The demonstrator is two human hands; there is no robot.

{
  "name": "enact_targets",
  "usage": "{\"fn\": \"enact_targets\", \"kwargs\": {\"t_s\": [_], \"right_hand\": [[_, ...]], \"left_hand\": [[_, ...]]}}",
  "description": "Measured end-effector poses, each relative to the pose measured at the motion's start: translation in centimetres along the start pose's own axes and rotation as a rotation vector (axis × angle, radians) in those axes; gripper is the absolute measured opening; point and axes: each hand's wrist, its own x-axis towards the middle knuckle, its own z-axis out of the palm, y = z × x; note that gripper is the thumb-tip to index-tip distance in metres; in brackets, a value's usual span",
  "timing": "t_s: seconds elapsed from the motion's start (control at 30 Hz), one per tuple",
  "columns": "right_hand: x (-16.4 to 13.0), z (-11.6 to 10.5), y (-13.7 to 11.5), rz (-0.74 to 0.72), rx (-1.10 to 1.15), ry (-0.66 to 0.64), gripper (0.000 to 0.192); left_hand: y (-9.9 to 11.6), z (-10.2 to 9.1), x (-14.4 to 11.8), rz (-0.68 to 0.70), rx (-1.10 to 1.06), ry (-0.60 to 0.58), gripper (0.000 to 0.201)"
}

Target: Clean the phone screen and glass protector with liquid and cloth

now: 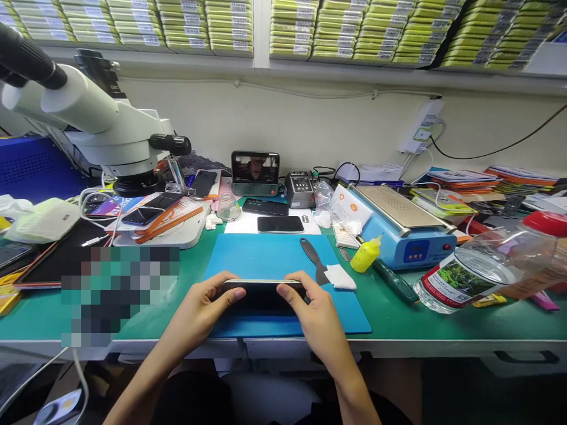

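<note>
A dark smartphone [261, 298] is held sideways above the blue mat [248, 254], gripped at both ends. My left hand [208, 304] closes on its left end, the thumb lying on the front. At the opposite end my right hand [310, 304] does likewise, thumb bent over the dark face. Its long top edge tips toward me, and the fingers behind it are mostly hidden. Beyond the right hand lie a black plastic scraper [313, 257] and a folded white wipe [340, 277], both on the mat.
Right of the mat are a yellow dropper bottle [367, 254], a green-handled tool [396, 280], a blue heating plate machine [401, 236] and a large clear bottle [465, 277]. A microscope [101, 124] overhangs the left side. Two phones, one a black phone [280, 224], lie behind the mat.
</note>
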Motion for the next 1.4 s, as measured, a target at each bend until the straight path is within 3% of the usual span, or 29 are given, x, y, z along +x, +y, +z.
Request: {"fn": "enact_targets", "kwargs": {"t_s": [0.23,0.43,0.6,0.8,1.1,1.27,1.4], "right_hand": [[-0.3,-0.4,0.6,0.017,0.057,-0.026,0.05],[0.2,0.1,1.5,-0.086,-0.15,0.141,0.047],[0.5,0.2,2.4,-0.124,-0.196,0.159,0.038],[0.4,0.1,2.5,-0.137,-0.243,0.143,0.036],[0.4,0.4,2.5,-0.178,-0.319,0.159,0.035],[0.3,0.8,2.8,-0.214,-0.38,0.17,0.035],[0.3,1.0,3.0,-0.235,-0.417,0.195,0.034]], "left_hand": [[-0.3,0.1,0.0,0.066,0.094,0.021,0.032],[-1.1,0.4,0.7,0.107,0.273,0.119,0.03],[-1.4,0.5,1.3,0.141,0.449,0.195,0.025],[-1.2,0.7,1.0,0.125,0.531,0.197,0.039],[-1.0,0.8,0.8,0.088,0.562,0.168,0.037],[-1.1,0.1,0.9,0.137,0.56,0.095,0.042],[-1.6,-0.5,0.3,0.184,0.574,0.065,0.033]]}}
